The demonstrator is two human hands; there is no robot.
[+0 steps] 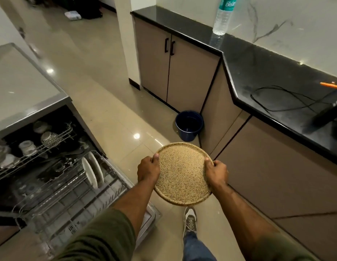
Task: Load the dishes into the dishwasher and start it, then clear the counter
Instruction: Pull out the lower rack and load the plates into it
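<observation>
A round speckled tan plate [182,172] is held flat above the floor, right of the open dishwasher [50,166]. My left hand [147,171] grips its left rim, thumb on top. My right hand [216,171] grips the right rim. The dishwasher's lower rack [73,200] is pulled out over the open door, with two white plates [93,171] standing upright in it. The upper rack [28,146] holds several bowls and cups.
A black counter [258,72] runs along the right, with a water bottle [223,16], a black cable [288,99] and a dark appliance [329,113] on it. A dark blue bucket [189,125] stands on the floor by the cabinets. My shoe [190,221] is below the plate.
</observation>
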